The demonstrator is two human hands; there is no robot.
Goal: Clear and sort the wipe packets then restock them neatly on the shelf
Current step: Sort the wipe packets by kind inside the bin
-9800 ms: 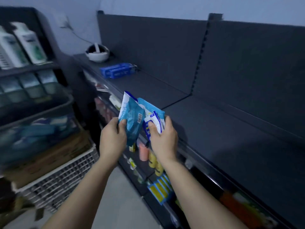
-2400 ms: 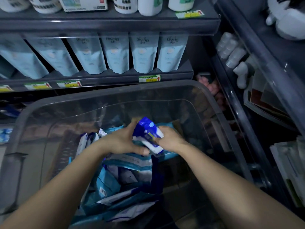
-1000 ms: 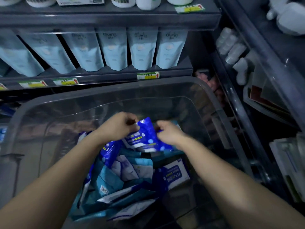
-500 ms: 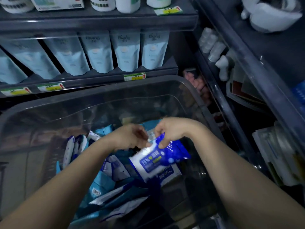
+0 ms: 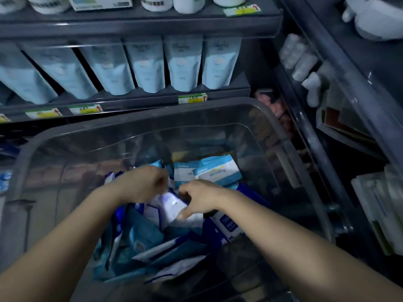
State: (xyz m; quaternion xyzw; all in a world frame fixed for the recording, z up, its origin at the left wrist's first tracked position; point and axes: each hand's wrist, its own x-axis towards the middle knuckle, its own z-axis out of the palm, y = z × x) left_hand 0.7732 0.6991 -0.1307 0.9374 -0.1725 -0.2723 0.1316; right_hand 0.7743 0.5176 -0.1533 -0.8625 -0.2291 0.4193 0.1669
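Half a second back the right hand [image 5: 201,199] had a dark-blue packet lifted by its edge, clear of the heap. Now both hands are down low in the bin [image 5: 272,118] again, right on top of the pile [image 5: 144,238], and what sits between them is a whitish packet [image 5: 172,207]. Whether that is the same one turned over or another I can't say, since the whole middle is smeared by movement. The right hand has its fingers curled over the far side of that packet and its thumb on the near side, so it looks to be pinching it. The left hand [image 5: 144,184] is just to the left of it, knuckles up and fingers curled under, but too blurred for me to tell whether it holds anything. Just beyond the right hand lie a few light-blue packets [image 5: 218,171] face up, and under both wrists the dark-blue and teal ones lie jumbled together. To my eye this is the sorting stage, picking through and putting like with like. The shelf [image 5: 340,35] up to the right of the right hand shows no packets in the part I can see, and a good many in the bin are left to gather before restocking can go on
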